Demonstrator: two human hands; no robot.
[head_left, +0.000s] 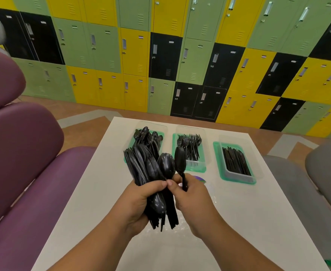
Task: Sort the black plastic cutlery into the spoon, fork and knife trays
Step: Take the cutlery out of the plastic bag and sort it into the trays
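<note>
Your left hand (pixel 139 200) grips a thick bundle of cutlery (pixel 151 173); your right hand (pixel 192 200) pinches one spoon (pixel 180 160) above the white table (pixel 239 222), short of the three trays

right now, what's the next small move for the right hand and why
Probably lift the spoon clear of the bundle and carry it to the spoon tray, far left. The right hand pinches its handle, while the left hand grips the rest.
</note>
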